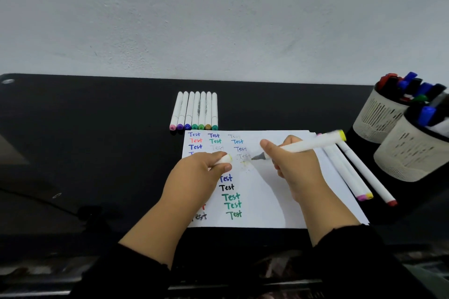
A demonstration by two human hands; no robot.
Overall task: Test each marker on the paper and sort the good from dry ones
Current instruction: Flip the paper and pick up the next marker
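My right hand (295, 170) grips a white marker (313, 144) with a yellow end cap, its grey tip close above the paper (267, 201) by faint yellowish marks. My left hand (194, 177) rests on the paper's left side and holds the marker's white cap (224, 160). The sheet is covered with rows of the word "Test" in blue, red, green and black, some very faint. Several capped white markers (194, 110) lie in a neat row beyond the paper. Three more markers (352, 172) lie at the paper's right edge.
Two cream mesh pen holders (388, 124) full of thicker markers stand at the right on the black desk (97, 141). A white wall rises behind the desk. A dark cable runs along the desk's left front.
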